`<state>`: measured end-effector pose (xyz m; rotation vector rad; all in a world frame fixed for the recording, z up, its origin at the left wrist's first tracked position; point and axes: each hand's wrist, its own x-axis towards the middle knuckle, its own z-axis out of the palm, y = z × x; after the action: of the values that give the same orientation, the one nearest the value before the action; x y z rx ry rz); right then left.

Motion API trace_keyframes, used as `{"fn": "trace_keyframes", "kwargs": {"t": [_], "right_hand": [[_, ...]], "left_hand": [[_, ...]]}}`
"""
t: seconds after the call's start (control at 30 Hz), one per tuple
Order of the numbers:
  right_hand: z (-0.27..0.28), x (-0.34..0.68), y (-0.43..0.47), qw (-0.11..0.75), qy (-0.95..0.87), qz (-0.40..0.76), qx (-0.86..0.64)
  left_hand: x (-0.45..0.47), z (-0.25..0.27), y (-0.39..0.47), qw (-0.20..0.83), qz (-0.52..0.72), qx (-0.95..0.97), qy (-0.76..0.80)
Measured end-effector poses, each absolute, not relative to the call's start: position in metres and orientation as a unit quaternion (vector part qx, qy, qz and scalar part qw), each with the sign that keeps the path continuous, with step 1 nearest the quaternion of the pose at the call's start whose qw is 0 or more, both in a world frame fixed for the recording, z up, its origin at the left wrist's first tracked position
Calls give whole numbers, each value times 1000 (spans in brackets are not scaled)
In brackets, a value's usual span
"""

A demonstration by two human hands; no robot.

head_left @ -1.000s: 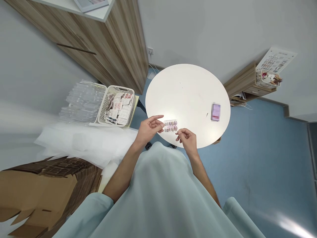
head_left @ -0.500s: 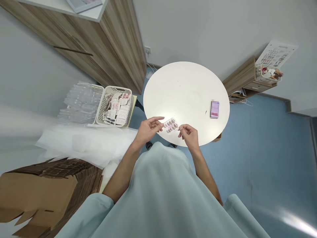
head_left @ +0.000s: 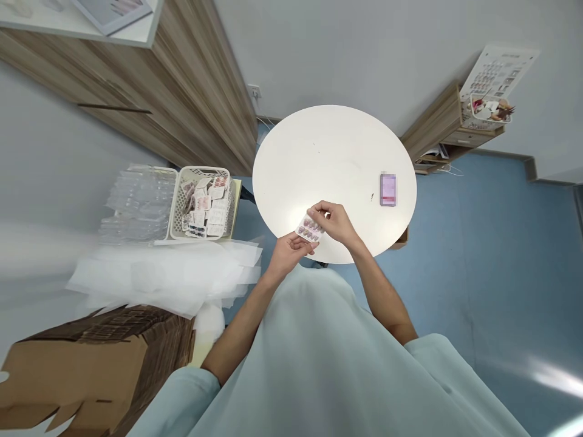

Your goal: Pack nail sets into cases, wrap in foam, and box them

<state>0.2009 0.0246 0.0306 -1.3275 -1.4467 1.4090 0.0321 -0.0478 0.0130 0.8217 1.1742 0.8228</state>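
A small card of press-on nails [head_left: 308,230], with two rows of shiny purplish nails, is held tilted over the near edge of the white round table [head_left: 291,158]. My left hand [head_left: 291,252] grips its lower edge, thumb on the front and fingers behind. From the upper right, my right hand [head_left: 334,220] reaches over the card with its fingers bent together at the top row, hiding part of it. Whether those fingers pinch the card or a single nail is too small to make out. On the table's right side lies a blurred purple rectangular item [head_left: 388,190].
Left of the table stand a white basket of nail cards [head_left: 204,203] and a pile of clear plastic packs [head_left: 139,203]. Nearer are white foam sheets [head_left: 159,273] and stacked cardboard [head_left: 82,370]. A wooden cabinet [head_left: 182,79] rises behind; a low shelf [head_left: 444,124] is at right.
My right hand has moved from the card's right side to its top. My left hand has shifted below it, and the card is now raised and turned. The view has shifted slightly.
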Motion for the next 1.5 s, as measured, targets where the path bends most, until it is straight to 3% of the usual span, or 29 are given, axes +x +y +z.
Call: {"fn": "trace_keyframes", "kwargs": {"t": [0.27, 0.43, 0.6, 0.87, 1.17, 1.5], "right_hand": [[28, 218, 30, 340, -583, 586, -449], [23, 228, 28, 339, -612, 561, -443], [17, 237, 13, 400, -585, 478, -519], [-9, 254, -13, 381, -509, 499, -589], [-51, 269, -3, 319, -481, 576, -579], [-72, 199, 14, 301, -458, 614, -569]], "left_hand": [[24, 11, -38, 803, 330, 258, 423], [31, 1, -35, 823, 329, 227, 404], [44, -9, -34, 735, 371, 289, 489], [68, -30, -34, 514, 407, 441, 613], [56, -44, -49, 537, 427, 337, 645], [1, -60, -40, 494, 398, 362, 683]]}}
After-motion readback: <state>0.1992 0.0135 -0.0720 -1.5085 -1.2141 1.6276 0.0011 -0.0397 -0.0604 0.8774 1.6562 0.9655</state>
